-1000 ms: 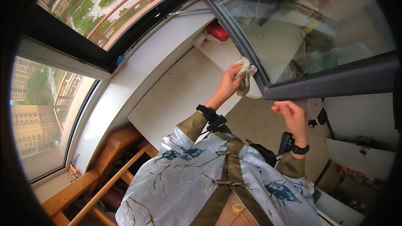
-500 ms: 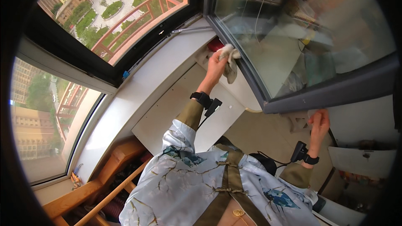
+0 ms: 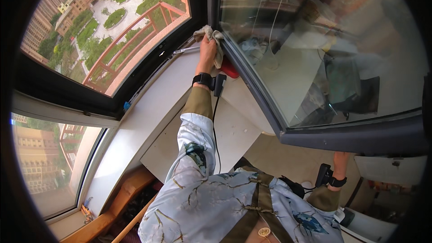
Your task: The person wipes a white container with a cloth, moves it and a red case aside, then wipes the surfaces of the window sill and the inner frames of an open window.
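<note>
A greyish-white cloth (image 3: 208, 31) is bunched in my left hand (image 3: 208, 54), whose fingers are closed around it. That hand presses the cloth near the hinge-side corner of the open window sash (image 3: 258, 92), where its dark grey frame meets the window opening. A metal stay arm (image 3: 186, 50) lies just left of the hand. My right hand (image 3: 341, 158) is at the bottom rail of the sash; the frame covers its fingers, and only the wrist end shows. Both wrists wear black straps with small black devices.
Below my left forearm are a white sill (image 3: 148, 103) and a white panel (image 3: 180, 139). A red object (image 3: 229, 69) sits under the sash. Wooden furniture (image 3: 121, 193) stands lower left, an opened white cabinet flap (image 3: 390, 168) lower right. A screened window (image 3: 112, 22) looks onto a courtyard.
My left hand has slid up along the sash's side edge with the cloth, toward the hinge corner. My right hand has gone behind the bottom rail, and the sash appears lower in view.
</note>
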Demonstrator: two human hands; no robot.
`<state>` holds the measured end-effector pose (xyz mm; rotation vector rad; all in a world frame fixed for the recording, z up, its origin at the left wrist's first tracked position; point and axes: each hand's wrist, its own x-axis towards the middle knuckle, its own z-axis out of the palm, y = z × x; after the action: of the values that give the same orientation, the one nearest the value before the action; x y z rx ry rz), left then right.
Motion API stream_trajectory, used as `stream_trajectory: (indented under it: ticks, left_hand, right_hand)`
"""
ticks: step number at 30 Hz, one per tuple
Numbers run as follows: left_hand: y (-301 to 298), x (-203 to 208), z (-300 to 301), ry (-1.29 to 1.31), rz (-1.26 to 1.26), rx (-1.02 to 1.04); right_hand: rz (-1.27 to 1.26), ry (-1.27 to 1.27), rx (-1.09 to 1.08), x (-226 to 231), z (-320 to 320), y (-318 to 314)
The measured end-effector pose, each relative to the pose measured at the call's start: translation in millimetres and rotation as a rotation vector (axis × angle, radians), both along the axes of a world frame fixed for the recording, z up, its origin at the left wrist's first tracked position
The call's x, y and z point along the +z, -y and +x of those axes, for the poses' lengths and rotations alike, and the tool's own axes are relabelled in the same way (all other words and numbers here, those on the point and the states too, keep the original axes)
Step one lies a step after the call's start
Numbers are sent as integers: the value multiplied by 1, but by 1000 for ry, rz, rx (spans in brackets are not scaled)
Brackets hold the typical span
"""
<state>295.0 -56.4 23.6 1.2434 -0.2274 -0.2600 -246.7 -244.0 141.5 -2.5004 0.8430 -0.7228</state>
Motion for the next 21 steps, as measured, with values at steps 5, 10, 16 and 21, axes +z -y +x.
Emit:
stream_trajectory:
  ticks: [5,10,16,21]
  left_hand:
    - [-11,-18,11,-95,-7,-104]
    - [6,-29,-13,391,122,184]
    - [-6,-2,-20,179,36,18]
    - [-33,31,-68,-20,187,-258]
  right_hand:
    - [40,-38,-37,13,11,-15]
    - [-54,-46,-29,8,13,-14]
    - [264,134,-64,34,36,-30]
    - [327,131,157,37,40,-20]
